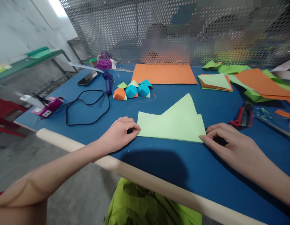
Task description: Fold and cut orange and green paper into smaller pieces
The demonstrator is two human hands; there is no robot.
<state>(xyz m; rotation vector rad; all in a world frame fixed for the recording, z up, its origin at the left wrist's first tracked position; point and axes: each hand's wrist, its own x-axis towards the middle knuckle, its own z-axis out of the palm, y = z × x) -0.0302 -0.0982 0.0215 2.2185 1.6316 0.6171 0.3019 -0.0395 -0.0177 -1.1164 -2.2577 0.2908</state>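
A folded sheet of pale green paper rests on the blue table, its straight folded edge toward me and a pointed flap rising at the back. My left hand pinches its left corner between thumb and fingers. At the opposite end, my right hand grips the lower right corner, thumb on top. Beyond the paper sits a cluster of small folded paper pieces in orange, blue and green.
Orange sheets lie at the back by a perforated metal screen. To the left are a glue gun with its cord, a phone and a pink power strip. A red-and-black tool lies right, below paper piles.
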